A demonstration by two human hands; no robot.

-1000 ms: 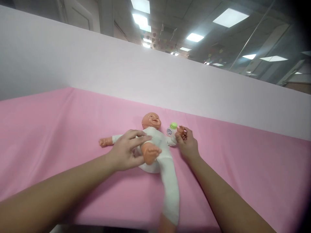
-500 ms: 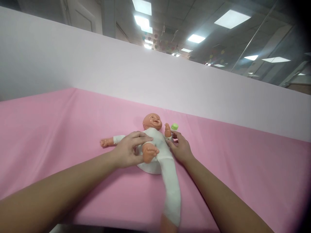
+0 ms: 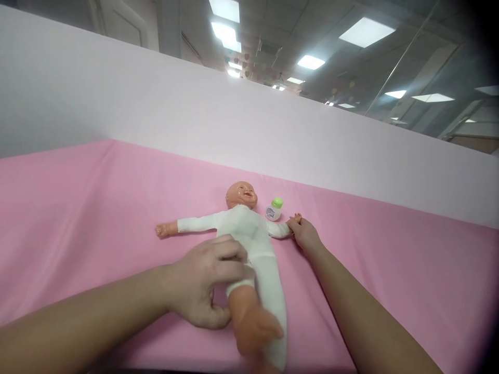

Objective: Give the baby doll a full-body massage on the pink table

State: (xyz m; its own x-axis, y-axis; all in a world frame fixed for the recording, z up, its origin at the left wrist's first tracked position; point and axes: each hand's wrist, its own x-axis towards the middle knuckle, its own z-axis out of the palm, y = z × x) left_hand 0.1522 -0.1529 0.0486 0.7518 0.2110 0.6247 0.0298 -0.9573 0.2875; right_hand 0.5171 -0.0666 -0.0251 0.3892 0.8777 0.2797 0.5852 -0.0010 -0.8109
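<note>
A baby doll point(image 3: 247, 228) with a white cloth body lies on its back, head away from me. My left hand point(image 3: 210, 280) is closed around one of its legs near the ankle, and the bare plastic foot point(image 3: 257, 327) points toward me. My right hand point(image 3: 306, 235) grips the doll's hand and wrist on the right side, holding that arm stretched out on the cloth. The doll's other arm point(image 3: 195, 224) lies straight out to the left. Close to the doll's head stands a small bottle point(image 3: 274, 210) with a green cap and a printed label; neither hand touches it.
Pink cloth point(image 3: 351, 249) covers the table, with a few creases at the left and right. A white panel point(image 3: 175, 114) rises along the back edge. Above it show glass and lit ceiling panels point(image 3: 367, 32).
My left hand has drawn the leg down toward me from its raised position over the belly. My right hand has moved the doll's arm inward beside the body, then out to the right.
</note>
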